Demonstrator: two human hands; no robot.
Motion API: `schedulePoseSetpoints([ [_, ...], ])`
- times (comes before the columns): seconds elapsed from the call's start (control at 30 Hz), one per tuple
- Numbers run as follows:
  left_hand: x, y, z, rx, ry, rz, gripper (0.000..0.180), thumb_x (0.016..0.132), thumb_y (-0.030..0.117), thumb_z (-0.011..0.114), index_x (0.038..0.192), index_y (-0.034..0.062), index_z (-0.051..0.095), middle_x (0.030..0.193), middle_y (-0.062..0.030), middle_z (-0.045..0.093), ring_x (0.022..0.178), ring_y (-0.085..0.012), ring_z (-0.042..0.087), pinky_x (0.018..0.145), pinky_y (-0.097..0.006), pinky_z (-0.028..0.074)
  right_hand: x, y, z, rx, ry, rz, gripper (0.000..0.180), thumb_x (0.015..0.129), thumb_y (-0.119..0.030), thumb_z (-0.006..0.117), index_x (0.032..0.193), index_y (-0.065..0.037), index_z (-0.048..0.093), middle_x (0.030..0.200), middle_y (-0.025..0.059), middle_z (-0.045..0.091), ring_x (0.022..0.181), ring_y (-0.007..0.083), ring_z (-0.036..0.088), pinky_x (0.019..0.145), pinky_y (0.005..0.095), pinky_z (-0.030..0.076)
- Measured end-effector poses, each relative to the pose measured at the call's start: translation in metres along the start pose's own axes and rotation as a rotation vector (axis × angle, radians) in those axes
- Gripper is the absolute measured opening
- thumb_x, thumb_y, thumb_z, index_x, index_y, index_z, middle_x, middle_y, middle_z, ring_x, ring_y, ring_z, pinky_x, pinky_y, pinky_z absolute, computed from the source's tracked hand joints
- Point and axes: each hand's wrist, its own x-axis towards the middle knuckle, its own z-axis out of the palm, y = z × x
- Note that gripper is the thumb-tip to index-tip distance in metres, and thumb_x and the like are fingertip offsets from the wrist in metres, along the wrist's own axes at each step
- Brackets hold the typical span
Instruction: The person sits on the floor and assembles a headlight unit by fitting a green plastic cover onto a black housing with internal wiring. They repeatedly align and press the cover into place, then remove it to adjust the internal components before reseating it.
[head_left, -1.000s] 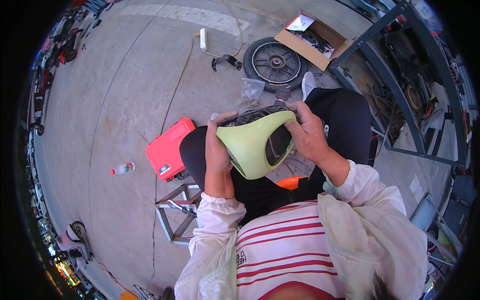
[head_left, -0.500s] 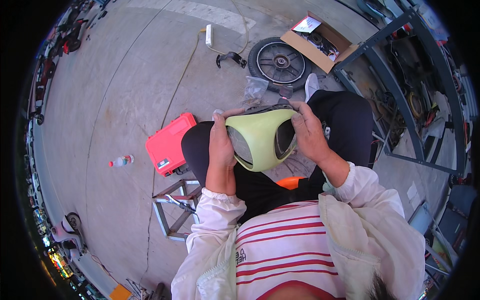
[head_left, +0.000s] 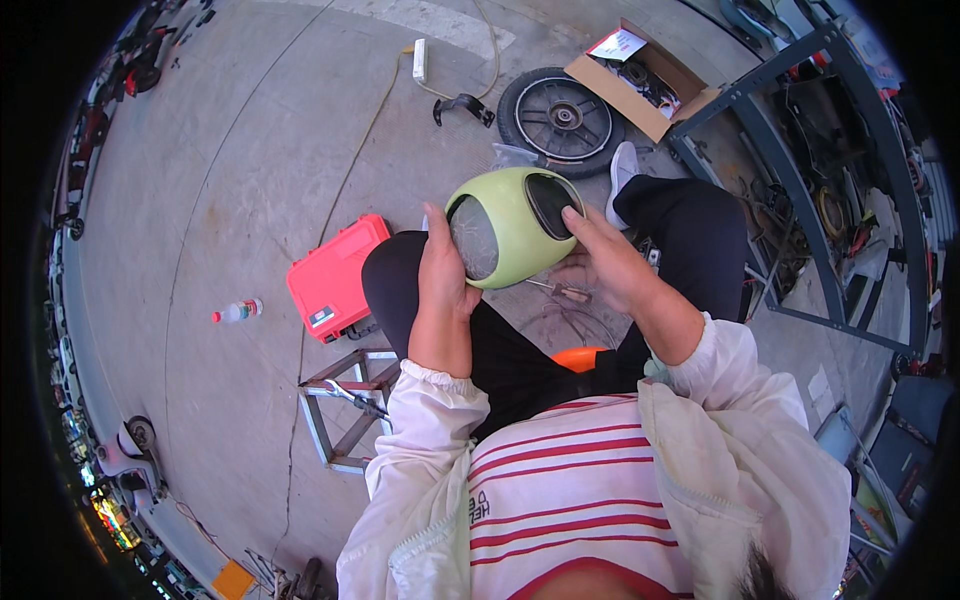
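Between my hands is a rounded yellow-green plastic housing [head_left: 515, 225], which looks like a scooter headlight shell. It has a greyish, scuffed oval window on its left and a dark oval window on its upper right. My left hand [head_left: 446, 262] is closed on the left edge, thumb up along the side. At the right edge, my right hand [head_left: 612, 255] grips with its thumb by the dark window; its other fingers are partly hidden and blurred. A thin tool with a brownish handle [head_left: 572, 294] shows below the housing, near thin cables on the floor.
Left of my knee lies a red tool case [head_left: 340, 275], with a metal frame [head_left: 345, 415] nearer me and a bottle [head_left: 238, 311] farther left. Ahead are a wheel [head_left: 563, 120], a black bracket [head_left: 464, 109], a power strip [head_left: 420, 62] and an open carton [head_left: 640, 85]. A steel rack [head_left: 790, 180] stands right.
Both hands have tilted and turned the housing, raising its right side and exposing more of the dark window. My right hand has shifted down along the right edge.
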Motion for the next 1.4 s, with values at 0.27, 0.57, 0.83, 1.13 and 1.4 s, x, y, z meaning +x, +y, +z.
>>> schedulePoseSetpoints([
  [0.27,-0.001,0.004,0.010,0.030,-0.011,-0.104,0.071,0.101,0.063,0.032,0.136,0.0040,0.050,0.128,-0.0146,0.062,0.112,-0.0294,0.064,0.094,-0.045,0.054,0.008,0.003,-0.015,-0.008,-0.064,0.015,0.039,0.103,-0.041,0.048,0.118,-0.005,0.054,0.081,0.0032,0.051,0.062,0.0094,0.050,0.052,0.0279,0.053],
  [0.57,0.008,-0.001,0.005,0.038,-0.016,0.049,0.064,0.104,0.055,0.034,0.137,0.0008,0.044,0.128,-0.0181,0.060,0.113,-0.0282,0.064,0.094,-0.043,0.054,0.027,0.017,-0.021,0.128,-0.022,0.103,0.034,0.102,-0.042,0.048,0.104,-0.009,0.058,0.080,0.0014,0.052,0.063,0.0096,0.049,0.052,0.0267,0.049],
  [0.83,-0.008,0.008,0.013,0.122,-0.345,0.002,0.050,0.105,0.038,0.043,0.138,0.0007,0.044,0.126,-0.0178,0.062,0.109,-0.0292,0.067,0.087,-0.045,0.060,0.062,0.014,-0.066,0.357,-0.235,0.493,0.041,0.102,-0.051,0.041,0.093,-0.015,0.058,0.070,0.0001,0.051,0.056,0.0079,0.042,0.049,0.0248,0.037],
  [1.13,-0.010,-0.001,0.017,0.092,-0.299,-0.020,0.046,0.103,0.032,0.048,0.139,0.0030,0.043,0.126,-0.0188,0.062,0.108,-0.0305,0.068,0.085,-0.046,0.061,0.042,0.016,-0.049,-0.527,0.232,-0.316,0.055,0.095,-0.047,0.057,0.135,-0.010,0.053,0.111,0.0153,0.059,0.103,0.0287,0.058,0.093,0.0413,0.048],
  [1.4,-0.011,0.002,0.013,0.093,-0.275,-0.172,0.049,0.102,0.034,0.044,0.140,0.0029,0.043,0.128,-0.0189,0.061,0.110,-0.0314,0.067,0.087,-0.049,0.059,-0.013,-0.042,-0.026,-1.108,-0.216,-0.871,0.085,0.072,-0.011,0.082,0.147,-0.023,0.043,0.150,0.0221,0.034,0.134,0.0424,0.042,0.107,0.0420,0.042],
])
